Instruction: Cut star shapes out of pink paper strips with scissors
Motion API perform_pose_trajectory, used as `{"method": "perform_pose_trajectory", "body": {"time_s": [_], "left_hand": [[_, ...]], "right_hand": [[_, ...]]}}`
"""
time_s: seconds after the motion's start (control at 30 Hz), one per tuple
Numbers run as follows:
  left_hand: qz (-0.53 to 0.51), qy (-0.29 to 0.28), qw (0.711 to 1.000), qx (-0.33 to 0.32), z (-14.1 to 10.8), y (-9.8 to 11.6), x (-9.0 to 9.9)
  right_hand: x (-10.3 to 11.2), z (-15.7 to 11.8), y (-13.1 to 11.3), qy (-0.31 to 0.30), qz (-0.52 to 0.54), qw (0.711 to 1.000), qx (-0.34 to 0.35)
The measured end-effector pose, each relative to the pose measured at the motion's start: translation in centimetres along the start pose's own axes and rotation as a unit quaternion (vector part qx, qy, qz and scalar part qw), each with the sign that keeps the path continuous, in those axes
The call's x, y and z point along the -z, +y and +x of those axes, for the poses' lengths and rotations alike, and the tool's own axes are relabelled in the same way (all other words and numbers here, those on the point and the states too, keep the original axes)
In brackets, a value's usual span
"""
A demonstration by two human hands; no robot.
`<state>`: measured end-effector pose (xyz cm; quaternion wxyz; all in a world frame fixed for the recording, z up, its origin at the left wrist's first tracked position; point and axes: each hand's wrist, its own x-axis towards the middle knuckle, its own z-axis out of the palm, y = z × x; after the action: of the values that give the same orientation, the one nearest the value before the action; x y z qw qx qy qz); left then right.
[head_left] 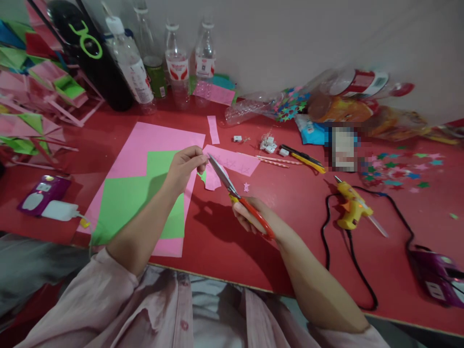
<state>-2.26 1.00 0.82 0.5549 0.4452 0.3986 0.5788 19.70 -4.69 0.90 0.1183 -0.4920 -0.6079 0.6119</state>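
My right hand (250, 215) is wrapped round the handles of a pair of scissors (259, 217) with orange grips. Their blades point up and left, and the tip reaches my left hand's fingertips. My left hand (186, 166) is closed in a pinch on a small piece of pink paper, mostly hidden by the fingers. Just below the blades lies a pink paper scrap (212, 178) with a bit of green beside it. A pink strip (235, 162) with drawn star outlines is behind the blades. One small cut pink star (247, 187) lies right of the scissors.
Green (134, 208) and pink sheets (163, 137) lie under my left arm. A yellow glue gun (353, 205) with its black cord sits at right, near scattered paper stars (402, 169). Plastic bottles (177, 67) and a black flask (94, 58) line the wall. Paper models (43, 106) stand at left.
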Motion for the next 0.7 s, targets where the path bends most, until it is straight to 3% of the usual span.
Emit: {"method": "perform_pose_trajectory", "body": {"time_s": [0.7], "left_hand": [[-0.012,0.005,0.999,0.051,0.0,0.6,-0.2]], "right_hand": [[0.3,-0.9,-1.7,0.003,-0.005,1.000,-0.006]]}}
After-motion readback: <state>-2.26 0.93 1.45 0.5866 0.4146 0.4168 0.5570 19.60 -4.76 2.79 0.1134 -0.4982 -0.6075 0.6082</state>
